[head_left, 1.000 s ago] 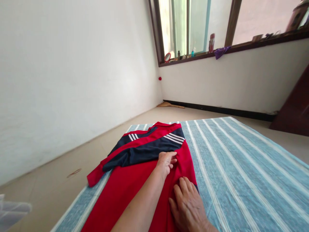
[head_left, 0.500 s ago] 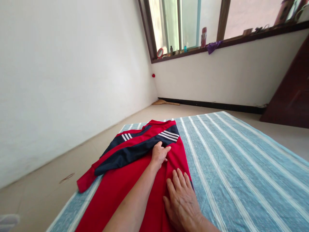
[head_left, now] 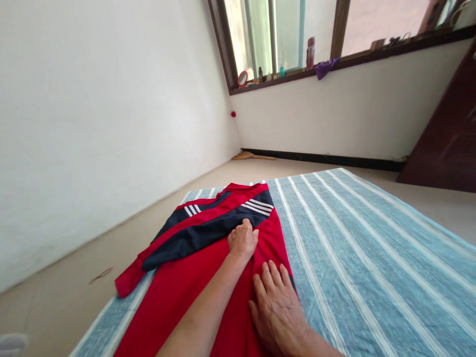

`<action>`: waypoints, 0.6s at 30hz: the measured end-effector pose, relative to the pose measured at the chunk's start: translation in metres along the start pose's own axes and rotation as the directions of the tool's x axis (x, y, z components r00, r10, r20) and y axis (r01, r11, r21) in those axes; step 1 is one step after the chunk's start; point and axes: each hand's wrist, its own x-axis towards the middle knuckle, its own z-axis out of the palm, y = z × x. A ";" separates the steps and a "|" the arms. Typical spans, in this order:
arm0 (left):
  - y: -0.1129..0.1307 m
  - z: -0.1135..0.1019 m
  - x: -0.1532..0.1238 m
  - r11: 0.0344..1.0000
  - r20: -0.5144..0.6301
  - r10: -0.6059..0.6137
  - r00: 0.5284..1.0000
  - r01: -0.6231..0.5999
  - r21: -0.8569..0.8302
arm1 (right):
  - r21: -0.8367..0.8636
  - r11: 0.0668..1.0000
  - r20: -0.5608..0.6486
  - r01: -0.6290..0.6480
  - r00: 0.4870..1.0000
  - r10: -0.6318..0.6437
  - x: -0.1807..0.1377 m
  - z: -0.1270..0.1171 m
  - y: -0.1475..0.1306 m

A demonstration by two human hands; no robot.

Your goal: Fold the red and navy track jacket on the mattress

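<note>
A red and navy jacket with white stripes lies on a blue striped cloth. One sleeve slants across it towards the lower left, its red cuff hanging near the cloth's edge. My left hand is closed, fingers curled into the fabric just below the navy band and its stripes; the fingertips are hidden. Closer to me, my right hand rests flat with fingers stretched out on the jacket's right side, beside its edge.
White walls rise at left and ahead. A broom lies in the floor corner. The window sill holds a round mirror, a flask and a purple cloth. A dark red wooden piece stands at right.
My left hand's fingers have curled in from a looser pose with the index finger pointing out. My right hand stays flat on the jacket. The view has shifted slightly.
</note>
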 end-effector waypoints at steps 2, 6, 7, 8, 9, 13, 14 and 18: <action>0.000 0.002 -0.013 0.989 -0.075 0.149 0.986 -0.147 0.029 | 0.000 1.000 0.010 -0.002 1.000 0.002 0.000 0.000 -0.001; -0.007 0.014 -0.028 0.874 -0.082 0.485 0.871 -0.483 0.044 | 0.003 1.000 0.048 0.004 0.999 -0.004 0.001 0.002 0.000; -0.008 0.016 -0.028 0.863 -0.051 0.506 0.861 -0.504 0.041 | -0.002 1.000 0.058 0.009 0.998 -0.009 0.001 0.003 0.001; -0.010 0.018 -0.028 0.866 -0.020 0.499 0.866 -0.499 0.037 | -0.007 1.000 0.067 0.016 0.998 -0.016 0.000 0.005 0.001; -0.011 0.019 -0.027 0.880 0.005 0.474 0.881 -0.474 0.037 | -0.014 1.000 0.074 0.022 0.997 -0.021 0.000 0.007 0.002; -0.007 0.022 -0.022 0.901 -0.014 0.433 0.901 -0.432 0.033 | -0.038 0.999 0.058 0.025 0.998 -0.023 -0.001 0.014 0.004; -0.006 0.024 -0.022 0.886 -0.035 0.463 0.886 -0.463 0.013 | -0.041 0.999 0.048 0.024 0.999 -0.022 -0.001 0.015 0.004; -0.005 0.033 -0.020 0.841 -0.073 0.530 0.845 -0.534 -0.088 | -0.044 0.999 0.028 0.023 0.999 -0.021 -0.004 0.015 0.004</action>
